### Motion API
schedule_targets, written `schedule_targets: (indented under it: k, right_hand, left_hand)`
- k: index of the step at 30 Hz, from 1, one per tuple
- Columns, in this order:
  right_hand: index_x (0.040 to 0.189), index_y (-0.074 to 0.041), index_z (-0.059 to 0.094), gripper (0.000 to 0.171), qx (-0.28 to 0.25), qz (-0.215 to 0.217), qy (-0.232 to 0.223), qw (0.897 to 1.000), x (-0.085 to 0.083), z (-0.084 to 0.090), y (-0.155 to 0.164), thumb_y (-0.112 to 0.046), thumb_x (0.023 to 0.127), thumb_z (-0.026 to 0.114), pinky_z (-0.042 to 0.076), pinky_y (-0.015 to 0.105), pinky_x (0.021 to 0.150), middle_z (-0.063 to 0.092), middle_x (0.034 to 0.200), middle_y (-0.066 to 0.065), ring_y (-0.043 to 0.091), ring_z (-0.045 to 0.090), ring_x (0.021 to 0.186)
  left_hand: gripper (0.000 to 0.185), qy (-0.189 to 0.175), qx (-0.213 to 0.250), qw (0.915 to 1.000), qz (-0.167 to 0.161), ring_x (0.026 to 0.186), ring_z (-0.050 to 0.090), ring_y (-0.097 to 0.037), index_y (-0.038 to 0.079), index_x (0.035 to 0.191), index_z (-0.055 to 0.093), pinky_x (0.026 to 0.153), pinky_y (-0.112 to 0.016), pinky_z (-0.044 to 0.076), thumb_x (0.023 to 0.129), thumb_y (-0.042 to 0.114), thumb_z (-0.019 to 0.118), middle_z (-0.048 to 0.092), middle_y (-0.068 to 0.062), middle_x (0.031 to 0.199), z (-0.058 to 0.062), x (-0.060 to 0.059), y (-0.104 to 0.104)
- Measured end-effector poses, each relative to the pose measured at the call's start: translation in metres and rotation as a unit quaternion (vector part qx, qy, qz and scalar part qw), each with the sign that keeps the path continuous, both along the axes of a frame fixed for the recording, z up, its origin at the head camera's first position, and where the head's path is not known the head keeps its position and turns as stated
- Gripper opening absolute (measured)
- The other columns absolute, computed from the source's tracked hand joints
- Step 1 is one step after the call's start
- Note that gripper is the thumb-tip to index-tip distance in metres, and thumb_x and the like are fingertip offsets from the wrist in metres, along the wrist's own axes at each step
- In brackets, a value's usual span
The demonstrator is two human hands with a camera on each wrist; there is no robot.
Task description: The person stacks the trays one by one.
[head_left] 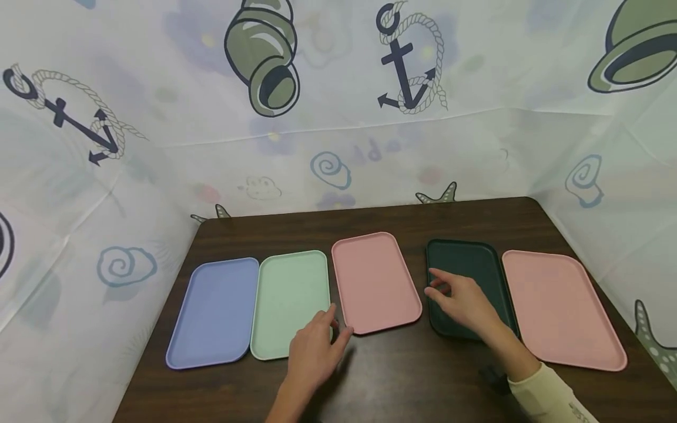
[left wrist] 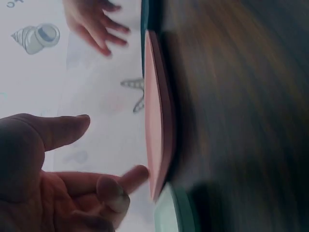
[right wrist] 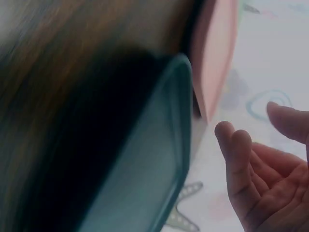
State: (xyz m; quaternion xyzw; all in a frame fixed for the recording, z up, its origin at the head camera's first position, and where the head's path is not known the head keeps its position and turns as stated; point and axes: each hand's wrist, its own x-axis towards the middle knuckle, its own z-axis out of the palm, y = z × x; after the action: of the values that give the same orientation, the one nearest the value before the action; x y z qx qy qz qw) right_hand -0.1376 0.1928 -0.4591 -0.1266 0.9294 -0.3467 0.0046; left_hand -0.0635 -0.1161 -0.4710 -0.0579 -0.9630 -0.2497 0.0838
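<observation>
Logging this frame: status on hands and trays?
Left hand open, by middle pink tray near corner. Right hand open over dark green tray. Nothing between.

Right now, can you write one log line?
left hand: open, at middle pink tray corner | right hand: open, over dark green tray

No readable text, label or number anywhere.
</observation>
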Motion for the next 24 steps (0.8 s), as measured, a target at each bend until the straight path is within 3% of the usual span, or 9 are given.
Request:
schedule_targets:
  k: [4, 8, 12, 17, 24]
  right_hand:
    - [0.139, -0.001, 0.053, 0.053, 0.004, 0.0, -0.027, 1.0, -0.007, -0.01, -0.018, -0.021, 0.092, 0.069, 0.053, 0.035, 0.066, 0.069, 0.109, 0.01, 0.021, 0.068, 0.087]
    - [0.137, 0.001, 0.055, 0.053, 0.029, -0.004, -0.011, 1.0, -0.015, -0.015, -0.03, -0.019, 0.09, 0.07, 0.052, 0.033, 0.061, 0.07, 0.105, 0.011, 0.021, 0.068, 0.083]
    - [0.131, 0.002, 0.059, 0.048, 0.08, -0.018, 0.017, 0.996, -0.024, -0.018, -0.039, -0.02, 0.09, 0.07, 0.053, 0.039, 0.062, 0.071, 0.099, 0.011, 0.023, 0.067, 0.078]
    - [0.121, 0.003, 0.066, 0.038, 0.132, -0.026, 0.011, 0.991, -0.031, -0.025, -0.045, -0.021, 0.091, 0.067, 0.053, 0.047, 0.068, 0.071, 0.096, 0.015, 0.029, 0.066, 0.079]
    - [0.095, -0.005, 0.072, 0.012, 0.147, -0.016, -0.02, 0.989, -0.036, -0.028, -0.049, -0.014, 0.091, 0.064, 0.042, 0.035, 0.05, 0.058, 0.064, 0.001, 0.017, 0.052, 0.056]
  left_hand:
    - [0.034, -0.034, -0.007, 0.9994, 0.004, 0.055, 0.048, -0.009, 0.01, 0.097, 0.067, 0.047, -0.029, 0.036, 0.088, 0.044, 0.069, 0.052, 0.006, 0.069, -0.001, -0.003, 0.014]
    - [0.033, -0.046, -0.01, 0.9987, 0.021, 0.051, 0.043, -0.01, 0.016, 0.075, 0.056, 0.044, -0.03, 0.033, 0.088, 0.043, 0.07, 0.044, 0.008, 0.059, -0.005, -0.008, 0.021]
    - [0.035, -0.054, -0.022, 0.9975, 0.042, 0.051, 0.047, -0.014, 0.017, 0.072, 0.054, 0.044, -0.032, 0.034, 0.087, 0.043, 0.07, 0.044, 0.007, 0.057, -0.009, -0.012, 0.023]
    - [0.036, -0.055, -0.022, 0.9968, 0.055, 0.053, 0.054, -0.021, 0.015, 0.07, 0.054, 0.044, -0.034, 0.036, 0.086, 0.043, 0.07, 0.049, 0.002, 0.058, -0.015, -0.017, 0.025]
    - [0.026, -0.051, -0.029, 0.9961, 0.067, 0.058, 0.06, -0.024, 0.011, 0.077, 0.065, 0.044, -0.037, 0.04, 0.083, 0.035, 0.075, 0.061, -0.004, 0.064, -0.021, -0.021, 0.029]
